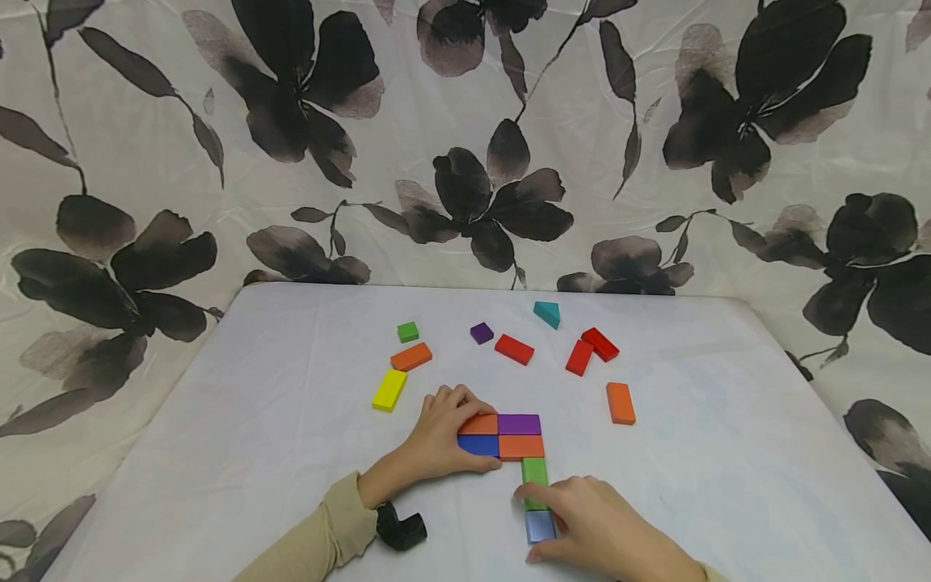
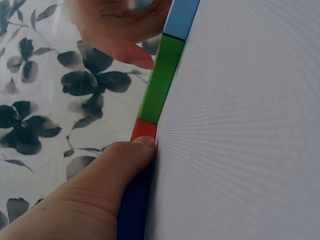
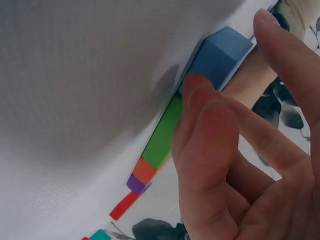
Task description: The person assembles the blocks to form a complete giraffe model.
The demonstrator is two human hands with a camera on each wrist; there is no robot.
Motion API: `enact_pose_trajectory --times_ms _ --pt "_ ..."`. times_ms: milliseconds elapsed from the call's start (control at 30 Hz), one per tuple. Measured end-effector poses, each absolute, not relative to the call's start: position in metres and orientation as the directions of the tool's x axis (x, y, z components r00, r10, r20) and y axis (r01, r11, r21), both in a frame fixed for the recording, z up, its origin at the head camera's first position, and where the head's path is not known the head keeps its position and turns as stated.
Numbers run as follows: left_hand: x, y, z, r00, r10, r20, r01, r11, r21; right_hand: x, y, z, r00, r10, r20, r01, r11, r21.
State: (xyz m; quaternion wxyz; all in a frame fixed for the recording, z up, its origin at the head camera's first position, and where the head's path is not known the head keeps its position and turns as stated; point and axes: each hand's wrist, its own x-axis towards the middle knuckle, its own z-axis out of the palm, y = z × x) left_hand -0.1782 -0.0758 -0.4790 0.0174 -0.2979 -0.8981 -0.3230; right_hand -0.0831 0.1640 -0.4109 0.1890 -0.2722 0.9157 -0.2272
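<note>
In the head view, two rows of flat blocks lie joined: an orange block point(image 1: 480, 424) beside a purple block point(image 1: 520, 424), with a blue block point(image 1: 478, 445) and a second orange block point(image 1: 520, 446) below. A green block point(image 1: 535, 470) and a light blue block point(image 1: 540, 527) run down from the right side. My left hand point(image 1: 441, 436) holds the left end of the rows between its thumb on the near edge and fingers on the far edge. Beside the light blue block, my right hand point(image 1: 600, 521) has its fingers bent loosely over the column, its thumb point(image 3: 267, 22) apart from the block.
Beyond the hands lie loose blocks: yellow point(image 1: 389, 390), orange point(image 1: 411, 356), green point(image 1: 408, 331), purple point(image 1: 482, 333), several red ones point(image 1: 514, 349), a teal triangular one point(image 1: 548, 314) and another orange point(image 1: 621, 402). The white table point(image 1: 276, 404) meets a flowered cloth point(image 1: 407, 97) behind.
</note>
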Motion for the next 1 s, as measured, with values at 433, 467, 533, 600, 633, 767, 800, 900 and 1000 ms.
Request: enact_pose_trajectory --times_ms 433,467,533,600,633,767,800,900,1000 --pt "-0.1781 -0.0756 -0.4788 -0.822 0.522 0.228 0.549 0.617 0.564 -0.0826 0.1606 -0.4140 -0.775 -0.584 -0.241 -0.425 0.764 -0.485" --pt "-0.1781 -0.0756 -0.4787 -0.822 0.522 0.228 0.549 0.616 0.565 -0.0826 0.1604 -0.4146 -0.777 -0.581 -0.242 -0.423 0.767 -0.482" --pt "-0.1783 -0.0756 -0.4788 -0.821 0.523 0.229 0.550 0.616 0.565 -0.0827 0.1596 -0.4152 -0.780 -0.575 -0.248 -0.415 0.771 -0.483" --pt "-0.1782 -0.0757 -0.4789 -0.821 0.523 0.231 0.550 0.614 0.566 -0.0828 0.1590 -0.4154 -0.782 -0.568 -0.256 -0.405 0.776 -0.484" --pt "-0.1781 -0.0757 -0.4788 -0.821 0.522 0.231 0.550 0.613 0.567 -0.0829 0.1589 -0.4156 -0.783 -0.567 -0.256 -0.402 0.776 -0.487" --pt "-0.1784 -0.0758 -0.4795 -0.821 0.522 0.231 0.549 0.614 0.567 -0.0829 0.1585 -0.4156 -0.783 -0.562 -0.265 -0.391 0.777 -0.493" --pt "-0.1785 -0.0757 -0.4797 -0.821 0.522 0.230 0.549 0.614 0.566 -0.0829 0.1586 -0.4157 -0.782 -0.566 -0.261 -0.395 0.774 -0.494" --pt "-0.1786 -0.0759 -0.4796 -0.821 0.524 0.229 0.550 0.614 0.567 -0.0827 0.1595 -0.4162 -0.778 -0.578 -0.245 -0.412 0.764 -0.496" --pt "-0.1786 -0.0761 -0.4790 -0.821 0.525 0.226 0.548 0.613 0.569 -0.0828 0.1605 -0.4168 -0.774 -0.595 -0.214 -0.442 0.751 -0.491"
